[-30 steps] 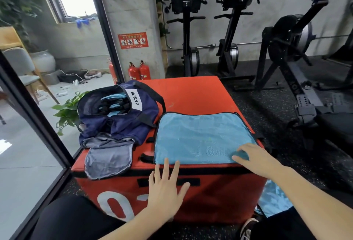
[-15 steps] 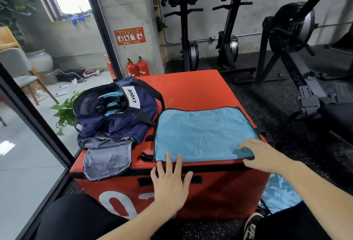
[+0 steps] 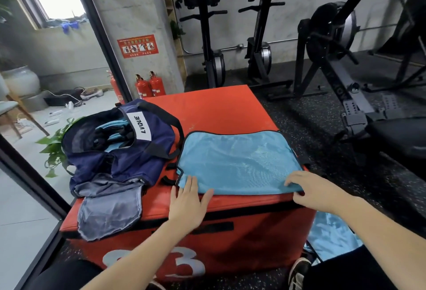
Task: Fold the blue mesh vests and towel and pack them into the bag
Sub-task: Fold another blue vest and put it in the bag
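Just vest (image 3: 237, 160) (flat) under both hands

Red padded box (image 3: 207, 109) with a big pale number on its front face and a black band under the top. On top, left: navy bag (image 3: 129, 149), open, light blue cloth inside; grey cloth (image 3: 108, 206) by it, draped over the near edge. Right: blue mesh vest (image 3: 239, 160) spread flat, near edge at the box rim. More blue cloth (image 3: 329, 234) on the floor at the box's right corner.
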`<state>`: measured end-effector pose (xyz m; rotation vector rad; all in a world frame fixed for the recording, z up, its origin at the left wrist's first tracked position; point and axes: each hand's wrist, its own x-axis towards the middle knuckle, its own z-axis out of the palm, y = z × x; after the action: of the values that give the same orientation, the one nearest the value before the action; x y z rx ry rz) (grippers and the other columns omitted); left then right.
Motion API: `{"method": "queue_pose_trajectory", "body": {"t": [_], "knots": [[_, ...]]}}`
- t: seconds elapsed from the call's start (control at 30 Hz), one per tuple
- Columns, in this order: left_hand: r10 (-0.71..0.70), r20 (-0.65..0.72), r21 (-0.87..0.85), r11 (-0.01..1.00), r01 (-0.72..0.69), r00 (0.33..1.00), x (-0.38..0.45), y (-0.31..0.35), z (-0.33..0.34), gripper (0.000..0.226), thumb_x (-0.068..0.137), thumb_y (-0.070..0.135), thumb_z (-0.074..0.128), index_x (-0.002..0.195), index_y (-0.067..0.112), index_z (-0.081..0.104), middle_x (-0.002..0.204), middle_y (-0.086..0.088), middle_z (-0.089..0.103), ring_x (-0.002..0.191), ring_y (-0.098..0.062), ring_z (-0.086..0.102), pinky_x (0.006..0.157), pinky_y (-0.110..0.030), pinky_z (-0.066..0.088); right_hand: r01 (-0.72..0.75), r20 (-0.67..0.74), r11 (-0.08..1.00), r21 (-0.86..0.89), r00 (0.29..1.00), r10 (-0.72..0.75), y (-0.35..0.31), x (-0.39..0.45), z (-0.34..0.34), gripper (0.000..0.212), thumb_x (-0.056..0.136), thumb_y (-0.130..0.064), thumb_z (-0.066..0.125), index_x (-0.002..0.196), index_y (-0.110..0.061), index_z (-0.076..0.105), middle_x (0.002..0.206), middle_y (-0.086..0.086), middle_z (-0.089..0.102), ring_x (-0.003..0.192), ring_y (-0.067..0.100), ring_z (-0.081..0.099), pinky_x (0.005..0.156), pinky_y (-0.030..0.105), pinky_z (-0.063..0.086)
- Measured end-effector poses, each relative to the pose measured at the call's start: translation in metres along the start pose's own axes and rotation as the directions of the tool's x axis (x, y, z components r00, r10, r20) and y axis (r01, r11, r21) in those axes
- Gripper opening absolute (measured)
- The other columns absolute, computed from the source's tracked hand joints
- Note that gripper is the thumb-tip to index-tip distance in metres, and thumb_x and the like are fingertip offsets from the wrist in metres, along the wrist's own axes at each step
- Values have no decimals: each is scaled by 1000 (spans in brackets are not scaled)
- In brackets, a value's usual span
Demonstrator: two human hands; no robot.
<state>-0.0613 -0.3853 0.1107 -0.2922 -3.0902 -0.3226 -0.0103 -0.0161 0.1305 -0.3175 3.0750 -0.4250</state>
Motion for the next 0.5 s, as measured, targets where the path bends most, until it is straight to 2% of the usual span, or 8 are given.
{"method": "queue_pose_trajectory", "body": {"t": [0.1, 0.2, 0.3, 0.37, 0.43, 0.5], "knots": [[59, 66, -6, 998, -58, 996, 40, -6, -3, 92, 89, 75, 10, 158, 14, 14, 166, 0, 13, 153, -16, 8, 124, -40, 1, -20, -38, 1000, 5, 999, 21, 11, 2, -2, 27, 80, -26, 62, 107, -27, 66, 105, -17, 60, 103, 6, 53, 96, 22, 40], [128, 110, 8, 991, -130, 986, 83, -8, -9, 82, 97, 67, 25, 158, 12, 18, 165, -1, 16, 153, -18, 8, 124, -36, 4, -13, -65, 1000, -18, 998, 11, 14, 7, 0, 29, 78, -33, 56, 103, -28, 69, 100, -18, 61, 99, 8, 56, 94, 28, 46], [177, 127, -15, 984, -177, 976, 131, -6, -15, 84, 93, 70, 27, 151, 10, 32, 159, -6, 32, 147, -26, 27, 121, -36, 19, 19, -101, 999, -26, 995, -21, 6, 16, 3, 29, 81, -32, 54, 102, -30, 73, 100, -15, 66, 100, 11, 59, 92, 29, 48], [161, 166, -55, 987, -154, 973, 163, -5, -19, 73, 97, 62, 36, 148, 10, 37, 155, -9, 39, 141, -31, 38, 116, -38, 28, 23, -119, 999, -40, 992, -27, -1, 24, 6, 35, 84, -37, 46, 104, -32, 75, 99, -14, 67, 100, 10, 60, 91, 30, 49], [181, 176, -76, 983, -170, 968, 190, -1, -23, 67, 100, 54, 40, 147, 5, 38, 154, -13, 40, 140, -30, 39, 114, -36, 29, 24, -144, 998, -52, 989, -31, -10, 33, 10, 45, 83, -43, 37, 104, -34, 75, 94, -11, 66, 94, 10, 62, 83, 31, 53], [223, 148, -63, 974, -216, 964, 215, 3, -28, 60, 104, 41, 40, 148, 1, 36, 156, -17, 36, 144, -28, 34, 116, -32, 21, 58, -210, 996, -62, 975, -70, -20, 42, 17, 39, 82, -39, 42, 96, -31, 78, 84, -9, 64, 81, 12, 64, 71, 32, 55]]}}
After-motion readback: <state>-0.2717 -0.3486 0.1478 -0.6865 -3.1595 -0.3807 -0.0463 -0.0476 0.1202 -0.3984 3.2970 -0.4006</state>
